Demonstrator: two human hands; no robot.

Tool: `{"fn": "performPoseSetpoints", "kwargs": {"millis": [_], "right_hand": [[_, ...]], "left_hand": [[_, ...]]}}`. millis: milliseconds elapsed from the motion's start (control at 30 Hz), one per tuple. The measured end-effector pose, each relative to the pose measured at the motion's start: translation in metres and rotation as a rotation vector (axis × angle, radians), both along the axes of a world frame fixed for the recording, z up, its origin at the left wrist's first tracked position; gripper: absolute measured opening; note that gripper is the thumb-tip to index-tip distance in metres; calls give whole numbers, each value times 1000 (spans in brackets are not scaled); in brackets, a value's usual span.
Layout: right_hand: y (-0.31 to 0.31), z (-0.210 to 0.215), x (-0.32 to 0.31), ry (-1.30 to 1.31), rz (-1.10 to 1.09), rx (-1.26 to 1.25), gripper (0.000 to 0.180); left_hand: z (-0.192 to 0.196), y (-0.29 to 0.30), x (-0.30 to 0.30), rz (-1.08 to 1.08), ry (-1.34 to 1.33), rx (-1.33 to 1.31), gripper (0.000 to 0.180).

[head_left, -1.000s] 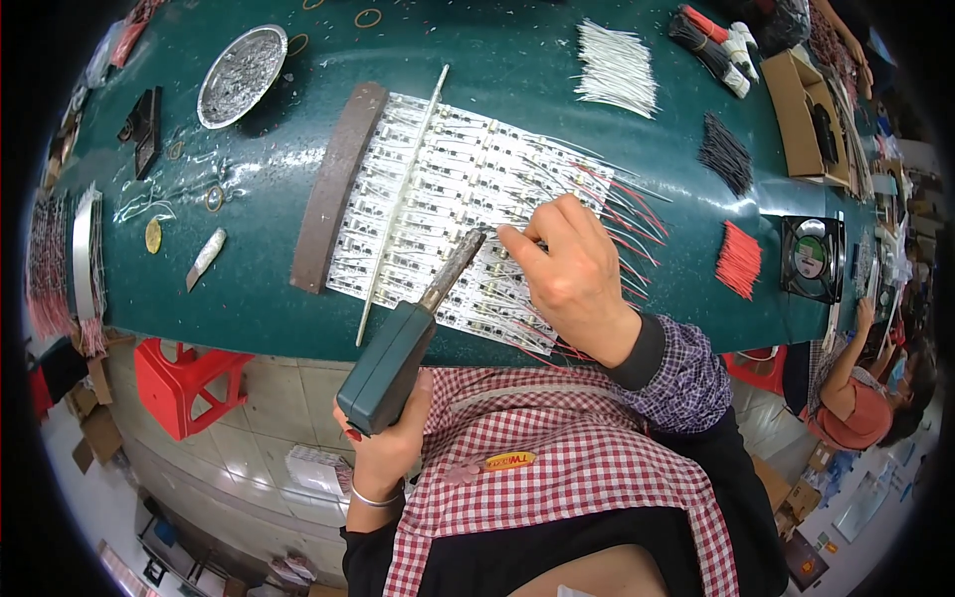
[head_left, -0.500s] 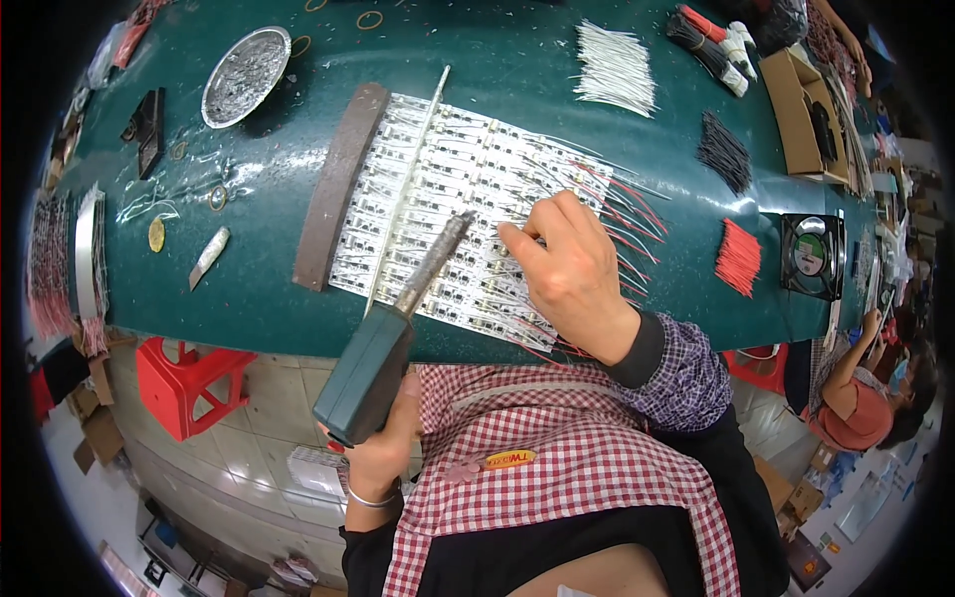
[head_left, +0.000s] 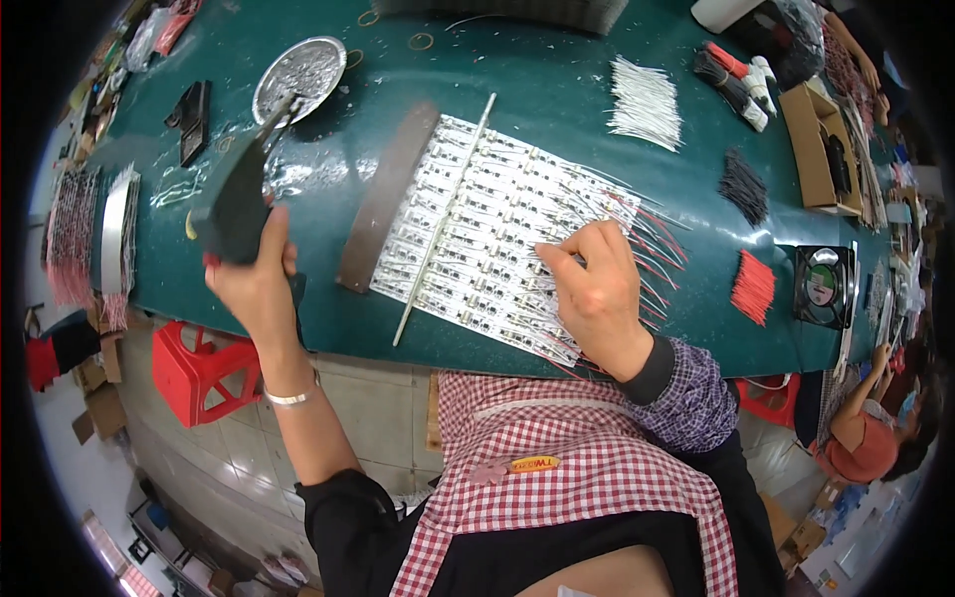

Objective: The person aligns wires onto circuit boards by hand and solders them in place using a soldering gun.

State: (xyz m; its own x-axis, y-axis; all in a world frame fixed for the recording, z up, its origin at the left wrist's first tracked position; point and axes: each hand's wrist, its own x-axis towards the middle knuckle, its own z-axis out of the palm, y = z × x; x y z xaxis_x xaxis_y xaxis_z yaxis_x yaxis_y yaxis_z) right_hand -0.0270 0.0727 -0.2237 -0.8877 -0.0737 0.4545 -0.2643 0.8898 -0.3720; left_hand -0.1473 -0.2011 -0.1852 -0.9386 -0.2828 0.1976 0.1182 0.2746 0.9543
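My left hand (head_left: pixel 261 289) is wrapped round the handle of a dark green soldering gun (head_left: pixel 231 204), blurred by motion. The gun's metal tip reaches the near edge of a silvery round bowl (head_left: pixel 333 75) with grey metallic bits inside. Over the right part of a white sheet of small circuit boards (head_left: pixel 468 269), my right hand (head_left: pixel 602 294) is closed in a pinch. What its fingertips hold is hidden or too small to make out. White, black and red wires (head_left: pixel 652 239) stick out from the sheet's right side. A thin pale rod (head_left: pixel 445 219) lies across the boards.
A brown bar (head_left: pixel 388 199) lies along the sheet's left edge. White (head_left: pixel 645 104), black (head_left: pixel 743 187) and red wire bundles (head_left: pixel 753 287) lie to the right, near a small fan (head_left: pixel 824 287) and a cardboard box (head_left: pixel 811 149). A red stool (head_left: pixel 194 373) stands below the table; another person (head_left: pixel 860 433) is at right.
My left hand has swung the soldering gun left and away from the boards to the bowl. My right hand stays pinched at the boards; the whole view has shifted somewhat.
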Motion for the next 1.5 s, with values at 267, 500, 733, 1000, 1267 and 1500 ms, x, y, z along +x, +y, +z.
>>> {"fn": "performPoseSetpoints", "kwargs": {"millis": [267,500,733,1000,1267,1500], "right_hand": [[3,3,-3,6,15,-2,26],[19,13,21,-54,-39,-20,26],[21,64,37,7,-149,-51,30],[-8,5,9,-7,23,-172,24],[-11,-1,7,1,21,-145,23],[-11,-2,7,-9,17,-144,22]], "left_hand": [[9,14,75,-118,-102,188,32],[-11,11,123,-128,-297,275,42],[-15,10,150,-188,-368,343,40],[-31,11,174,-358,-392,137,38],[-30,7,174,-436,-377,18,30],[-22,19,165,-365,-446,28,18]]}}
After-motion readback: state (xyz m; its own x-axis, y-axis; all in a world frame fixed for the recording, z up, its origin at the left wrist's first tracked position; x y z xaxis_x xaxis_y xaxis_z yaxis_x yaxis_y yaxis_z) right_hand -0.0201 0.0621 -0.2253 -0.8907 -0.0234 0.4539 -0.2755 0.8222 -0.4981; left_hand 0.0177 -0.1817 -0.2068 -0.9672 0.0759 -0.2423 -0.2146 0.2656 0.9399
